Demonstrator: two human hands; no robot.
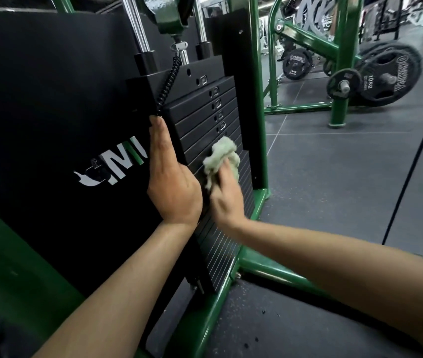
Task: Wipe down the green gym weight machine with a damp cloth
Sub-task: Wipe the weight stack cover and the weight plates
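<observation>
The green weight machine stands in front of me, with a black weight stack between its uprights. My right hand presses a crumpled pale green cloth against the front of the stack's middle plates. My left hand lies flat, fingers straight, on the left edge of the stack beside the black side panel. A black coiled cord hangs down to just above my left fingertips.
Two chrome guide rods rise from the stack. The green base frame runs along the dark rubber floor. Another green frame with black 10 kg plates stands at the back right.
</observation>
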